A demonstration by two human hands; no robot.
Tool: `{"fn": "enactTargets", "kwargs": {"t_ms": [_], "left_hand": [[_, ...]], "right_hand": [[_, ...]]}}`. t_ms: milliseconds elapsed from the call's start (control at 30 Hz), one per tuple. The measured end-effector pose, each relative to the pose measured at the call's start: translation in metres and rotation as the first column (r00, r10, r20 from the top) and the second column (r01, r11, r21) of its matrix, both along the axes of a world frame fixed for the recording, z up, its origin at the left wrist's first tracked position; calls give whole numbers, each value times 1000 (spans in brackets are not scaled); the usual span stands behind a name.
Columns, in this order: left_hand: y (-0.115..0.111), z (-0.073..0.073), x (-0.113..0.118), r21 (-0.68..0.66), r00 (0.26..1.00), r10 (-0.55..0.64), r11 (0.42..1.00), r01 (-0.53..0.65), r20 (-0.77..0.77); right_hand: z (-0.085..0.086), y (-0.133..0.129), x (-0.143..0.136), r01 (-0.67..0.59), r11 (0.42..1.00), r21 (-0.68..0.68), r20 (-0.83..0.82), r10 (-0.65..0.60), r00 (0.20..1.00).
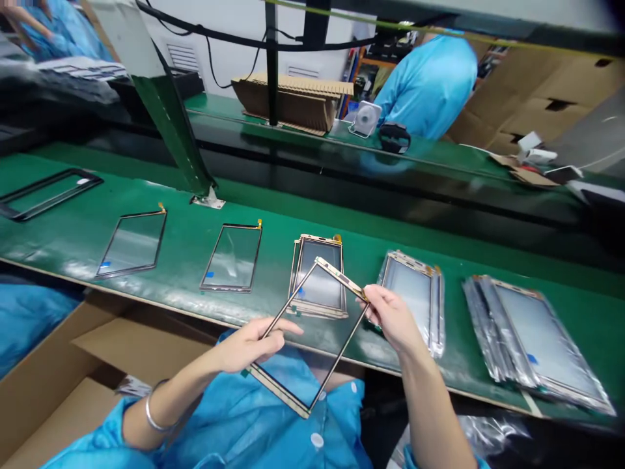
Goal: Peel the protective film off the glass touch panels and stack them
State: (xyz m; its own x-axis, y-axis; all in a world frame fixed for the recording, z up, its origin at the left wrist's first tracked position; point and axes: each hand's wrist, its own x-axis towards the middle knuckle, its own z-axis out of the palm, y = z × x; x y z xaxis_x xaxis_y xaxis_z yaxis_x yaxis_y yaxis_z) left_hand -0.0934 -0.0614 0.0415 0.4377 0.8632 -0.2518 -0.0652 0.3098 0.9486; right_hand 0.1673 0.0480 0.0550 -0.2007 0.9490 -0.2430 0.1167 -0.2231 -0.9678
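Observation:
A clear touch screen panel (325, 326) with a thin dark border and pale end strips is held tilted above the front edge of the bench. My right hand (390, 316) pinches its upper right corner. At its left edge my left hand (261, 339) grips the rim, index finger stretched across the glass. Just behind the held panel lies a small stack of similar panels (319, 277). Another stack in clear film (413, 293) sits beside my right hand, partly covered by it. Two single panels (232, 257) with orange flex tails lie flat to the left.
A larger stack of film-wrapped panels (532, 335) is at the right. A black frame (49, 192) lies far left. A green post (170, 130) rises from the bench. An open cardboard box (53, 371) stands below left. A small white fan (365, 118) and a person in blue (430, 85) are behind.

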Motion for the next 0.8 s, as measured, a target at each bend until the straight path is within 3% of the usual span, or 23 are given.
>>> {"fn": "enactTargets", "kwargs": {"t_ms": [100, 200, 300, 467, 533, 633, 700, 800], "left_hand": [[2, -1, 0, 38, 1000, 5, 999, -6, 31], [6, -2, 3, -10, 981, -91, 996, 94, 171], [9, -1, 5, -84, 948, -191, 972, 219, 255], [6, 10, 5, -107, 960, -249, 959, 263, 127], [3, 17, 6, -120, 960, -275, 952, 280, 54], [1, 26, 5, -125, 948, -316, 942, 311, -24], [0, 30, 4, -127, 938, -344, 933, 336, -50], [-2, 32, 1, -128, 922, -383, 919, 373, -59]], "right_hand": [[-6, -15, -2, 55, 988, 141, 124, -73, 990], [-15, -30, -7, 89, 970, 226, 182, -132, 974], [-15, -33, -7, -31, 961, 276, 263, -44, 964], [10, -13, -8, -239, 891, 385, 326, 111, 939], [24, -9, -14, -379, 845, 378, 343, 253, 905], [44, -10, -23, -592, 708, 386, 443, 421, 792], [53, -14, -25, -664, 645, 379, 518, 447, 730], [59, -18, -22, -711, 597, 370, 591, 439, 677]]}}
